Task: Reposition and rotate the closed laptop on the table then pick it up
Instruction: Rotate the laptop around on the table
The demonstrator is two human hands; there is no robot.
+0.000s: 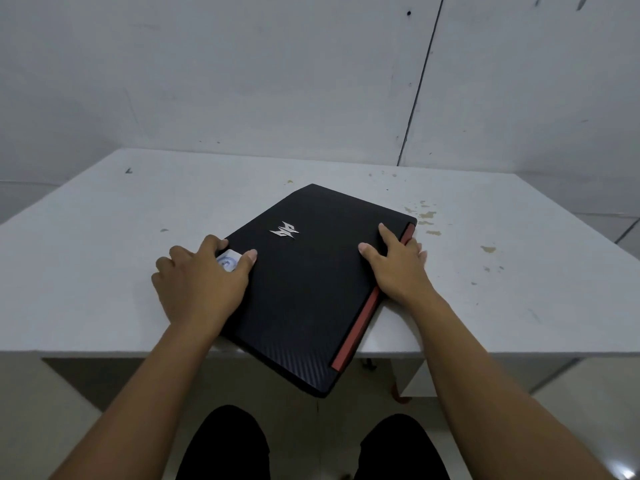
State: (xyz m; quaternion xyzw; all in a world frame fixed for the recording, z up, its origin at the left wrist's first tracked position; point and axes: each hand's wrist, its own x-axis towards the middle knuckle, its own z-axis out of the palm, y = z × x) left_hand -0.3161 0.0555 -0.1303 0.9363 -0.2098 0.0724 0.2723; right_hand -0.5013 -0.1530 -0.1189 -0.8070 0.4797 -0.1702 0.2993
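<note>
A closed black laptop [308, 282] with a silver logo and a red hinge strip lies turned at an angle on the white table [104, 271]. Its near corner sticks out past the table's front edge. My left hand [201, 282] grips the laptop's left edge, thumb on the lid beside a white sticker, fingers curled around the side. My right hand [398, 265] holds the right edge at the red strip, thumb and forefinger on the lid, other fingers over the side.
A grey wall stands close behind the table. Yellowish stains [427, 216] mark the tabletop to the right of the laptop. Below the front edge are my dark-clothed knees [228, 441] and the pale floor.
</note>
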